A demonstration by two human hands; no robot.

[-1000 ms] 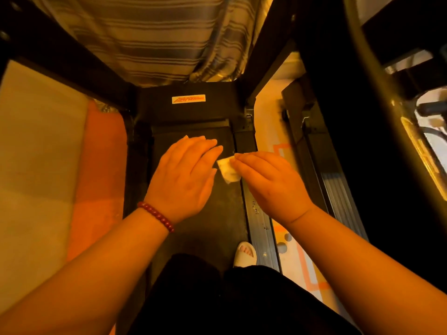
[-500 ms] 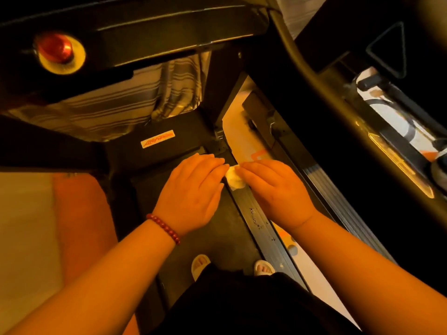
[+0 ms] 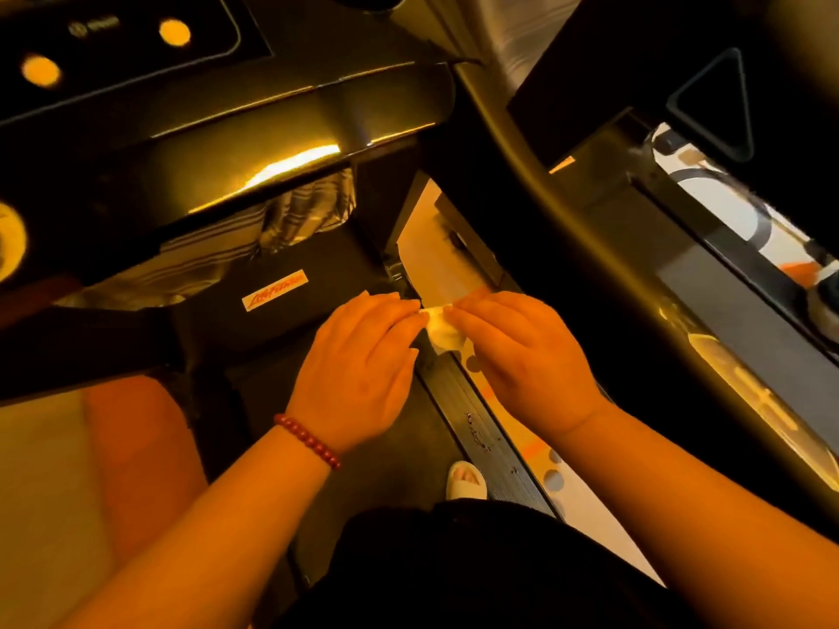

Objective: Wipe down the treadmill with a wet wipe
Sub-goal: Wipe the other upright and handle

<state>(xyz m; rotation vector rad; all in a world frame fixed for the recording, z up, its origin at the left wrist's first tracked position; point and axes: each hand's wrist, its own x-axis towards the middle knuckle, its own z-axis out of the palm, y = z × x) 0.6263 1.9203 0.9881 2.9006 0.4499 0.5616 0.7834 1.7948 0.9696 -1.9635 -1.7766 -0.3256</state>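
A small white wet wipe point(image 3: 442, 331) hangs between my two hands, above the treadmill's black belt point(image 3: 363, 474) and its grey right side rail point(image 3: 476, 415). My left hand point(image 3: 358, 374), with a red bead bracelet at the wrist, pinches the wipe's left edge with its fingertips. My right hand point(image 3: 522, 356) pinches the right edge. The wipe is partly folded and most of it is hidden by my fingers. The treadmill's dark console point(image 3: 136, 61) with round yellow buttons fills the upper left.
The treadmill's front handlebar point(image 3: 295, 143) crosses below the console, and a dark side handrail point(image 3: 567, 247) runs diagonally at right. A motor cover with a red label point(image 3: 274, 290) lies ahead of the belt. My white-slippered foot point(image 3: 465, 481) stands by the rail. Orange floor shows at left.
The view has tilted upward, bringing the console and its buttons into sight. Both hands stayed together on the wipe and now pull its edges slightly apart.
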